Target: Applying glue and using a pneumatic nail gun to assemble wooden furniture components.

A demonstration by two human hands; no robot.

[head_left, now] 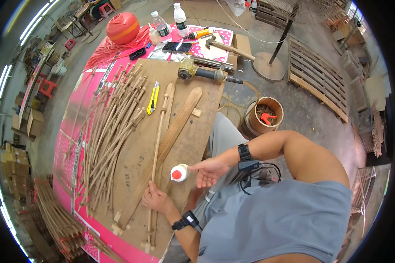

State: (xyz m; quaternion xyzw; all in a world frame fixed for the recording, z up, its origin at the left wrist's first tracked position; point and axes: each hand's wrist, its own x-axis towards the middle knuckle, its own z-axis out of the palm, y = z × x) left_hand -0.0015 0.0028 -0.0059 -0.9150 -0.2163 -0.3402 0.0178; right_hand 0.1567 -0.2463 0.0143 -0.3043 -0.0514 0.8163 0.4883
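Note:
My left hand [157,198] is closed on a thin wooden rod [157,151] with a turned, knobbed end, near the rod's lower part. The rod lies along two flat wooden slats with rounded tips: a wide slat [182,114] and a narrower one [168,94], partly covered. Just right of them stands a white bottle [180,170] with a red cap. My right hand [211,170] is beside the bottle, palm showing and fingers stretched out. Its fingertips come close to the bottle; whether they touch it I cannot tell. Nothing shows in the right palm.
Many knobbed rods [118,114] lie piled on the board's left. A yellow utility knife [153,98], an air tool [202,73] with a hose and a hammer [228,47] lie farther off. Bottles [180,19] and a red twine ball [123,28] stand at the back. A bucket [254,125] stands right.

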